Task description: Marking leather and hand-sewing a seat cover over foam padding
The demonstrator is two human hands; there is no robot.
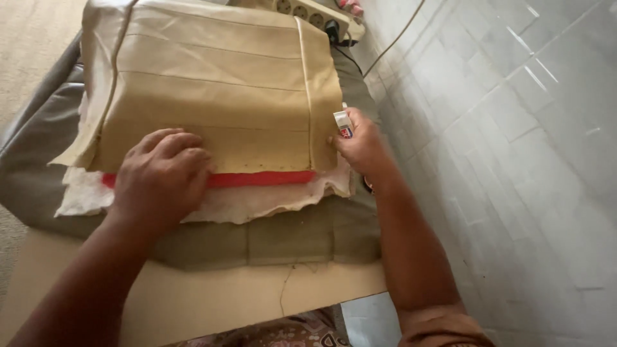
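— Pressing flat on the tan leatherette cover [218,96], the left hand [160,177] lies palm down with fingers spread, clamped on nothing, right over the red strip [263,178] at the cover's near edge. How would you say the piece handles?

— Soft and floppy, I'd judge, light for its size; it creases and would sag if lifted by one corner. The smooth face looks a bit slippery, so a flat palm or a pinch along the stitched seams seems the safest hold.

— And the right hand [363,144]?

— Closed around a small white tube [344,122] at the cover's right edge, fingers wrapped on it.

— Where does it all sit?

— The cover lies on white padding [257,202], over grey fabric [38,160], on a pale board [212,299] beside a tiled floor [514,160]. It is beige, panelled with raised seams, needle holes along the edge. A power strip [315,14] lies beyond.
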